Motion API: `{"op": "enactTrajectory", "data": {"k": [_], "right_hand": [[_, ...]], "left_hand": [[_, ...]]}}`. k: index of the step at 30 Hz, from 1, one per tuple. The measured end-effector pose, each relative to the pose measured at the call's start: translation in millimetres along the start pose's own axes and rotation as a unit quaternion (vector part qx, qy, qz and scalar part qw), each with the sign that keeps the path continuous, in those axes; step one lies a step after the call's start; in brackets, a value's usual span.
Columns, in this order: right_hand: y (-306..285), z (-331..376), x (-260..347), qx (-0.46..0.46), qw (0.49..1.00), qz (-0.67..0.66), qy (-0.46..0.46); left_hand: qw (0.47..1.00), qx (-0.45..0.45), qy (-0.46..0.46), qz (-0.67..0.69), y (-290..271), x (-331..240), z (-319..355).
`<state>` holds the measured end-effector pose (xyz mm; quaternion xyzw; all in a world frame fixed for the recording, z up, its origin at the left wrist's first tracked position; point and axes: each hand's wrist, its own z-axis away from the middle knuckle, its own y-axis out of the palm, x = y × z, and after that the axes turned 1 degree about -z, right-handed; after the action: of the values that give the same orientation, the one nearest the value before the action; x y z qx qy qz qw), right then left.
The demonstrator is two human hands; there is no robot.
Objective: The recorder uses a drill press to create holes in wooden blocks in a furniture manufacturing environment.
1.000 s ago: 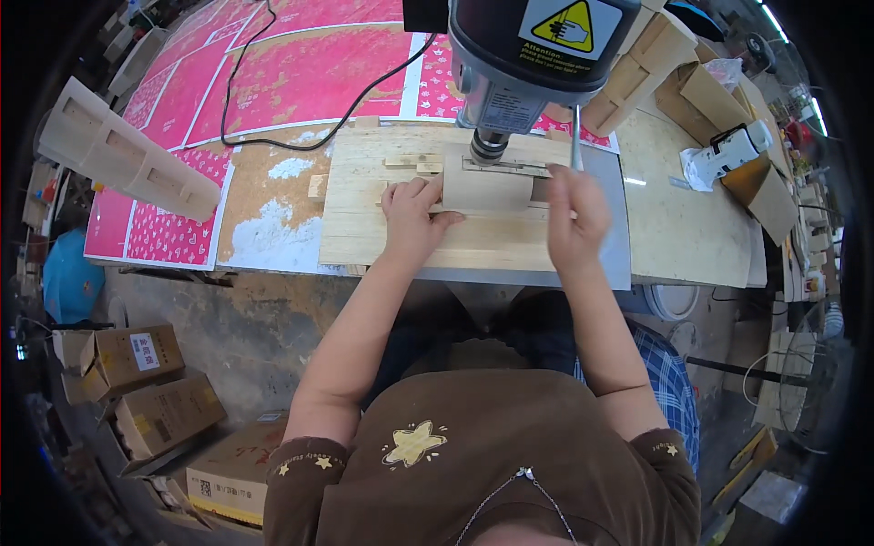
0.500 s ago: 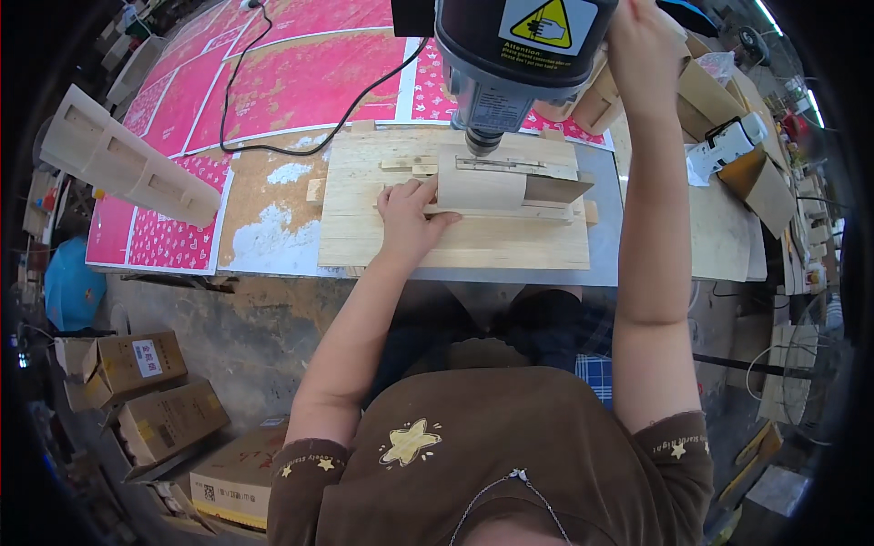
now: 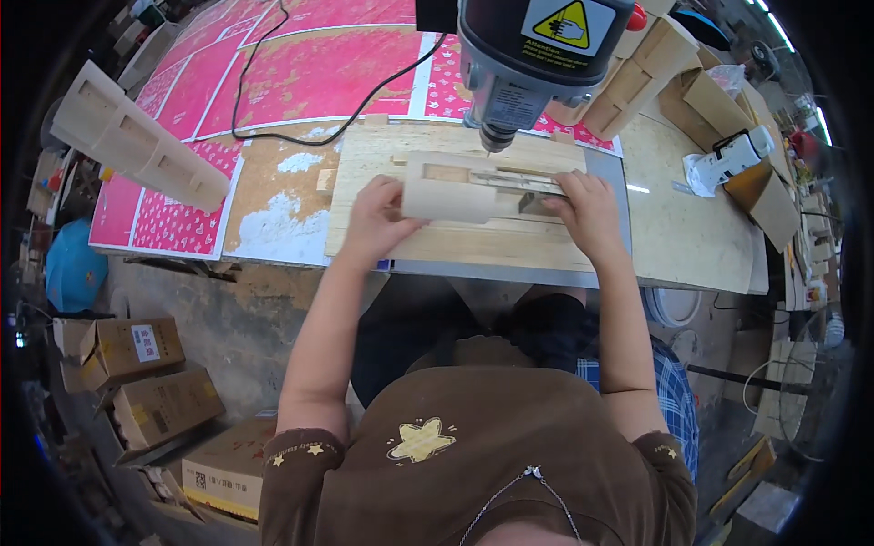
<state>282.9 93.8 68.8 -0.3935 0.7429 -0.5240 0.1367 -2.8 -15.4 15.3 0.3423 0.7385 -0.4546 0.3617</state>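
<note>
A pale wooden cylinder [image 3: 448, 200] with a rectangular recess along its top lies just below the drill press chuck. My left hand [image 3: 375, 218] grips its left end, thumb at the near side and fingers behind. At the other end my right hand [image 3: 590, 211] has its fingers and thumb closed on a metal jig [image 3: 531, 202], a slotted bar with a dark end plate. The cylinder and the jig still overlap. Under them is a flat wooden board [image 3: 437, 247]. The drill press [image 3: 533, 55] stands over it, its chuck [image 3: 497, 136] raised off the wood.
Pink patterned sheeting [image 3: 300, 82] with sawdust covers the far table, crossed by a black cable [image 3: 364, 96]. A tall recessed wooden cylinder [image 3: 141, 136] leans at the left; more cylinders [image 3: 642, 77] stand at the back right. Cardboard boxes [image 3: 137, 359] sit on the floor left.
My right hand has come down from beside the drill press head to the jig's right end. The wooden cylinder has slid left along the jig with my left hand, uncovering its recess.
</note>
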Motion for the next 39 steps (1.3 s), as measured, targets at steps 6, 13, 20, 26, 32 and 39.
{"op": "enactTrajectory", "data": {"k": [6, 13, 20, 26, 32, 39], "right_hand": [[-11, 21, 22, 0.029, 0.999, -0.016, -0.006], [-6, 21, 52, 0.028, 0.999, -0.026, 0.013], [-13, 21, 39, 0.055, 0.996, -0.076, -0.001], [-14, 22, 38, 0.079, 0.993, -0.086, 0.009], [-4, 23, 59, 0.048, 0.998, -0.043, -0.008], [8, 11, 21, -0.005, 0.999, -0.001, 0.044]], "left_hand": [[0.965, -0.049, -0.183, 0.18, -86, -23, 35], [0.884, -0.097, -0.398, 0.225, -61, -42, 41], [0.894, -0.037, -0.399, 0.201, -57, -45, 42], [0.911, -0.023, -0.383, 0.151, -46, -52, 40], [0.912, -0.034, -0.326, 0.247, 9, -58, 38], [0.939, -0.054, -0.218, 0.259, 28, -35, 18]]}}
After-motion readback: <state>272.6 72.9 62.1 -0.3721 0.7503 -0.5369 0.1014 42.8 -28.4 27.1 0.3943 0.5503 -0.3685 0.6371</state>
